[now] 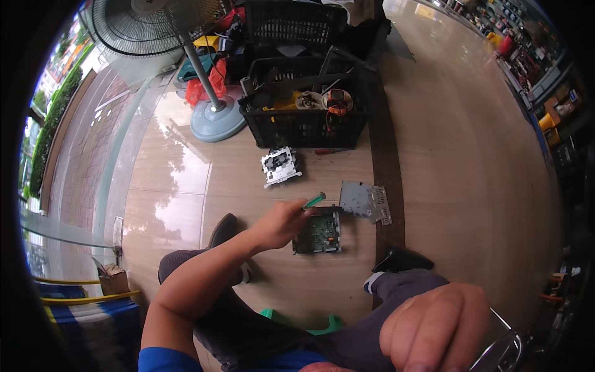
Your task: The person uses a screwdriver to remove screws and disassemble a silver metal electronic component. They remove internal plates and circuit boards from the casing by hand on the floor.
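My left hand (pixel 280 224) is closed around a screwdriver with a green handle (pixel 315 200), whose shaft I cannot make out. Just under and beside that hand, a green circuit board (pixel 319 234) lies on the floor between my feet. Touching or close to the board's upper right is a grey metal plate (pixel 354 197) with a slotted edge. My right hand (pixel 437 325) is raised close to the camera with its fingers curled; whatever they hold, if anything, is hidden. Beside it shows a thin shiny wire frame (pixel 509 344), like part of eyeglasses.
A white and black mechanical unit (pixel 280 167) lies beyond the board, near a red-handled tool (pixel 328 151). Behind stand a black crate (pixel 304 127) of tools and a fan on a round base (pixel 218 118). Green stool edges (pixel 331 325) show under me; shelves line the right.
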`<state>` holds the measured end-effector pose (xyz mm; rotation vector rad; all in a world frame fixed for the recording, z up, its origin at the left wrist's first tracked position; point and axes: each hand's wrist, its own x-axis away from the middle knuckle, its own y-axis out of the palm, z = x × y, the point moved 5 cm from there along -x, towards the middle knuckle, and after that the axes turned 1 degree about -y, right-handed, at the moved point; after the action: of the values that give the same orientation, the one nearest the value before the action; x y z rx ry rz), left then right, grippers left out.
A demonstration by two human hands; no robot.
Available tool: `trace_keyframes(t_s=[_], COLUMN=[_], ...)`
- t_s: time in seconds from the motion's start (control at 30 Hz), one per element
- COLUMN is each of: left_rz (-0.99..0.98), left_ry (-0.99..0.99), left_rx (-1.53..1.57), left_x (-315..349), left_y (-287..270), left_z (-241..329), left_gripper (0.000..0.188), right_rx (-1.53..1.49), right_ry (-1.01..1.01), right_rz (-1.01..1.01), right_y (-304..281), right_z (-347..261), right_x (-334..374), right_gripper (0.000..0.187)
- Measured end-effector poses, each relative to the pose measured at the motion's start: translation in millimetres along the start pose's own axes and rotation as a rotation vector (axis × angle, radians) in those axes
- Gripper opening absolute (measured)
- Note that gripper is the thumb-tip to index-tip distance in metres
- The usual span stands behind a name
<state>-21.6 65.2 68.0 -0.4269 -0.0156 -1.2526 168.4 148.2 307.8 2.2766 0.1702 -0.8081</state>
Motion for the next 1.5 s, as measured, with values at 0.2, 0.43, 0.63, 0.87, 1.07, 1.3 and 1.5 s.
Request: trace_keyframes(t_s=[0.2,0.43,0.63,0.87,1.07,1.3,1.5], left_rz=[0.081,0.094,0.082,0.093,0.1,0.099,0.091], left_ry=[0.083,0.137,0.071,0.062,0.126,0.132,0.123], left_rx=[-0.083,-0.178,-0.243,-0.302,-0.324,-0.37,-0.364], left_x=[-1.3,-3.6,2.7,6.4,7.5,6.9,5.8], left_y=[-2.9,-2.9,-6.1,-8.0,-9.0,-7.0,-6.8], left_z=[2.9,6.0,14.9,12.7,12.3,13.5,15.9], left_gripper=[0.019,0.017,0.017,0.018,0.016,0.02,0.019], right_rx=[-0.209,-0.215,-0.293,-0.393,-0.445,-0.471,-0.459], right_ry=[0.054,-0.047,0.009,-0.027,-0.343,-0.42,-0.165], right_rz=[-0.29,-0.196,-0.103,-0.256,-0.116,-0.083,-0.276], right_y=[-16.5,-11.2,-8.1,-12.3,-2.2,-2.3,-14.9], right_z=[-9.2,-2.1,5.3,16.6,21.1,47.6,23.7], right_x=[0.2,-5.2,-3.1,3.6,24.8,6.2,7.1], right_gripper=[0.019,0.012,0.01,0.011,0.012,0.012,0.01])
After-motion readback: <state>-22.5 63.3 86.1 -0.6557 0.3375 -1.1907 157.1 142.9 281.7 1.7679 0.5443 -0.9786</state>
